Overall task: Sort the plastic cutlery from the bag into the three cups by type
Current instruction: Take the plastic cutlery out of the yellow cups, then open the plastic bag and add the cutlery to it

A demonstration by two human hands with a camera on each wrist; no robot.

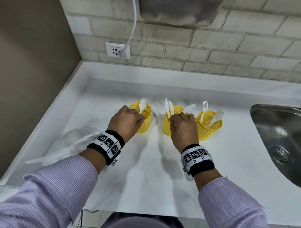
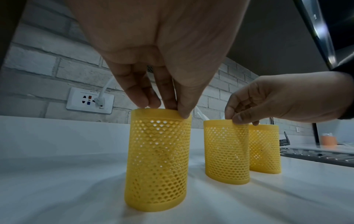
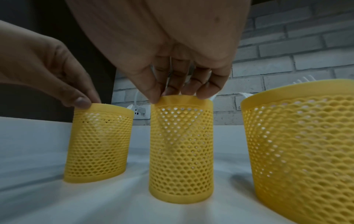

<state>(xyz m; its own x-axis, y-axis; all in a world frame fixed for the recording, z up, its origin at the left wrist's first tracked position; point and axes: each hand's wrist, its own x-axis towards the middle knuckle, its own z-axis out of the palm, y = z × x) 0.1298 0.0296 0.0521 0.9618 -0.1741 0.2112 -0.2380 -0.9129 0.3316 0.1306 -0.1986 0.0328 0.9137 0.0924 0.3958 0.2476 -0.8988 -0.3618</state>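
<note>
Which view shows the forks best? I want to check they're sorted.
The head view: the forks stand clear in the rightmost cup. The right wrist view shows only tine tips above the rim; the left wrist view shows none.

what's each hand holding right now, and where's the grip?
Left hand pinches the left cup at its rim; right hand pinches the middle cup at its rim. Neither holds cutlery.
</note>
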